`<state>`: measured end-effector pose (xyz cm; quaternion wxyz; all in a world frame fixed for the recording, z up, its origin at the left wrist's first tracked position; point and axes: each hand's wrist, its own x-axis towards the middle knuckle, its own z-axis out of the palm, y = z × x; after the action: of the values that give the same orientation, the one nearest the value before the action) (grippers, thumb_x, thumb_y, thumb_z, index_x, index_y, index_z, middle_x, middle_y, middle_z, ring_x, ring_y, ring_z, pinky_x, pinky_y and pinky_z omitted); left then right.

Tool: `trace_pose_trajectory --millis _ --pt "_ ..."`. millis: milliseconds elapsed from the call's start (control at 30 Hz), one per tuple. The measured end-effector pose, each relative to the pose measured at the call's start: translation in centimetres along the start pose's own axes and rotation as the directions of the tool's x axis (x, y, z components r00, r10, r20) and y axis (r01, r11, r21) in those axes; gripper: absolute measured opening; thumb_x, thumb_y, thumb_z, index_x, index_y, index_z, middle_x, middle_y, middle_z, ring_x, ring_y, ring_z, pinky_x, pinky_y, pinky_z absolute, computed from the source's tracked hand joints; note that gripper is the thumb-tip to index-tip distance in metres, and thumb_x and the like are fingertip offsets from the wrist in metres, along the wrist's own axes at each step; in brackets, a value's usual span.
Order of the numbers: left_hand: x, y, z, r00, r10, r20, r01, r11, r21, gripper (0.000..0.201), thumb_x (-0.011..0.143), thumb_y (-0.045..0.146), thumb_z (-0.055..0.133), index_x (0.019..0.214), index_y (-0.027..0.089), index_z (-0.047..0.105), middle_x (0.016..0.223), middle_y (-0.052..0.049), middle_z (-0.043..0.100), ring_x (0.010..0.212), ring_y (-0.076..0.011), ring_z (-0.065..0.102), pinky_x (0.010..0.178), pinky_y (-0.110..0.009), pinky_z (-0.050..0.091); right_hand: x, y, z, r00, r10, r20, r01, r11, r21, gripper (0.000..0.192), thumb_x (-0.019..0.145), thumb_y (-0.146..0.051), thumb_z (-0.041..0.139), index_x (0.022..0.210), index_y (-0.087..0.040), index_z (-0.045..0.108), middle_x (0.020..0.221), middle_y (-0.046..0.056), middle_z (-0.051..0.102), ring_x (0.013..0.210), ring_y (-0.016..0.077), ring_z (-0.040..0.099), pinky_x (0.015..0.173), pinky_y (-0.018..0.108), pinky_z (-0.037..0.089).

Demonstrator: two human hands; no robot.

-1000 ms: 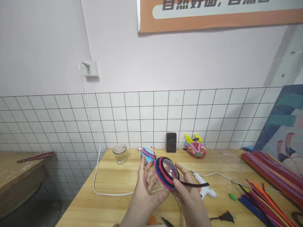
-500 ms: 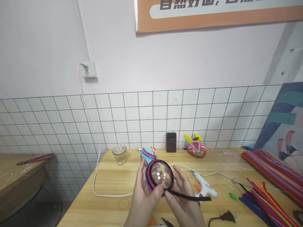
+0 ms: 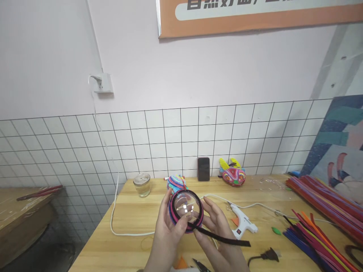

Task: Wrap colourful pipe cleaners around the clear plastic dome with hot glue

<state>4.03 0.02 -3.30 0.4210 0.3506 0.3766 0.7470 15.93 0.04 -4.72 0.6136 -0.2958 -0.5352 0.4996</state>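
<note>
Both my hands hold a clear plastic half-sphere (image 3: 185, 207) above the wooden table (image 3: 136, 223). Blue, pink and black pipe cleaners ring its rim. My left hand (image 3: 167, 230) grips its left side, thumb pressed on the lower rim. My right hand (image 3: 218, 236) cups the right side and pinches the black pipe cleaner (image 3: 224, 238), whose loose end sticks out to the right.
A white glue gun (image 3: 242, 222) with a white cord lies to the right. Piles of coloured pipe cleaners (image 3: 320, 215) fill the right side. At the back stand a glass jar (image 3: 142, 184), a striped ball (image 3: 176, 182), a phone (image 3: 203, 169) and a colourful mask (image 3: 233, 175). A black plug (image 3: 265, 256) lies near the front.
The half-sphere has turned so its open clear face points at me, and it has shifted slightly left. The black pipe cleaner's loose end now hangs lower.
</note>
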Motion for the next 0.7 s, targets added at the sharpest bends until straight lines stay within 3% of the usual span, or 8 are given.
trace_pose_trajectory --millis 233,333,500,700 --pt "0.5 0.5 -0.7 0.998 0.005 0.061 -0.012 0.995 0.102 0.093 0.054 0.05 0.081 0.134 0.018 0.045 0.13 -0.017 0.06 0.12 -0.0355 0.054 0.097 -0.04 0.049 0.2 -0.1 -0.3 1.0 -0.022 -0.003 0.021 0.998 -0.051 0.071 0.067 -0.027 0.08 0.13 -0.033 0.049 0.137 0.01 0.054 0.116 0.0314 0.059 0.095 0.047 0.046" --pt "0.1 0.4 -0.8 0.994 0.002 0.111 -0.01 0.997 0.074 0.085 0.058 0.045 0.081 0.132 0.021 0.046 0.133 -0.016 0.058 0.122 -0.0352 0.053 0.097 -0.04 0.049 0.2 -0.2 -0.2 0.999 -0.031 -0.024 0.03 0.999 -0.041 0.072 0.065 -0.026 0.081 0.13 -0.03 0.05 0.135 0.011 0.056 0.119 0.0329 0.056 0.098 0.048 0.045" --pt "-0.7 1.0 -0.4 0.976 -0.009 0.218 0.02 0.999 -0.046 0.064 0.065 0.035 0.08 0.122 0.023 0.055 0.123 -0.013 0.066 0.117 -0.0322 0.058 0.094 -0.038 0.051 0.2 -0.1 -0.2 0.997 -0.074 -0.006 0.074 0.997 -0.026 0.065 0.072 -0.025 0.077 0.13 -0.029 0.048 0.131 0.01 0.06 0.121 0.0301 0.054 0.095 0.044 0.049" --pt "-0.5 1.3 -1.0 0.939 -0.065 0.338 0.069 0.998 0.001 0.073 0.061 0.04 0.083 0.126 0.025 0.053 0.132 -0.013 0.059 0.126 -0.0332 0.05 0.101 -0.04 0.044 0.3 0.1 -0.2 0.998 -0.065 -0.018 0.064 0.997 -0.047 0.067 0.072 -0.026 0.077 0.131 -0.027 0.045 0.13 0.01 0.061 0.121 0.0298 0.054 0.097 0.044 0.047"
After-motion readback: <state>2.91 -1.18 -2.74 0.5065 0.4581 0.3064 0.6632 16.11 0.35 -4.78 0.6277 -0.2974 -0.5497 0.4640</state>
